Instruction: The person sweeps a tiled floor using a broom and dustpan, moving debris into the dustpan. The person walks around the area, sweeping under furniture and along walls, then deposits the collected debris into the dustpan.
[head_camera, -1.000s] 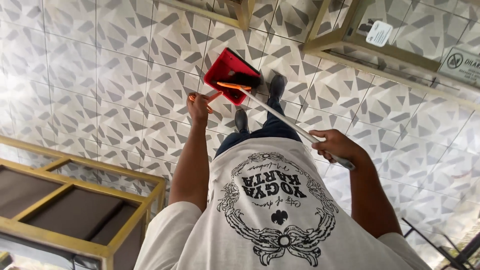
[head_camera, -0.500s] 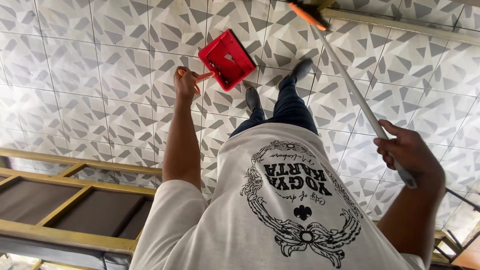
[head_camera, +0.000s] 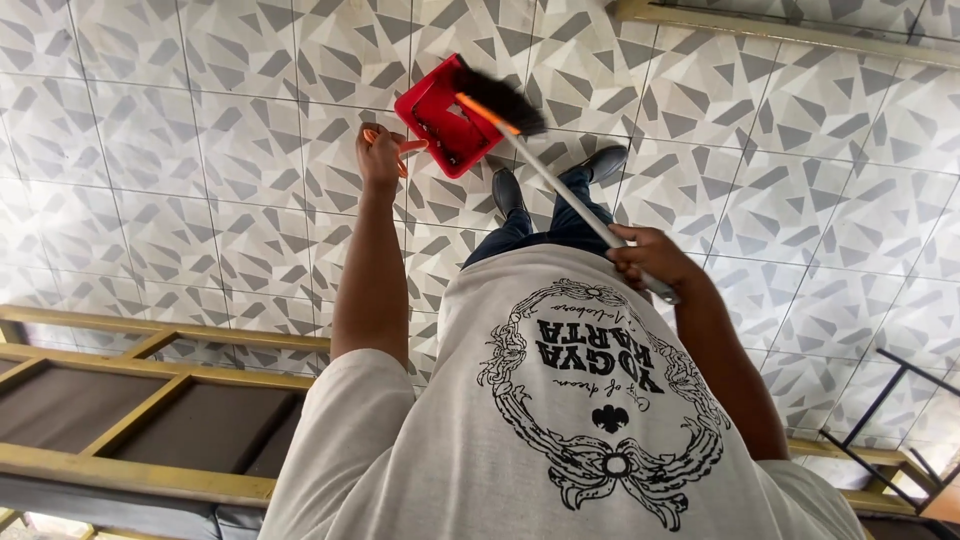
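Since half a second earlier, our broom swung to the dustpan at twelve o'clock; left hand clamped its handle, right hand clamped the broomstick. Sweeping-in underway, we judged; next, short strokes inward.

One head-worn camera looks steeply down over the person's chest, close, to the tiled floor below.

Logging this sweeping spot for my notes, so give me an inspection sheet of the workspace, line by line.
Surface: tiled floor, grey geometric pattern, no debris visible.
Job's things: red dustpan tilted at the floor; broom bristles at the pan's mouth.
Clutter: nothing seen.
Grippers: left hand grips the dustpan's orange handle; right hand grips the broom's pale stick.
Cables: nothing seen.
Surroundings: wooden-framed furniture at left; dark metal frame at right.
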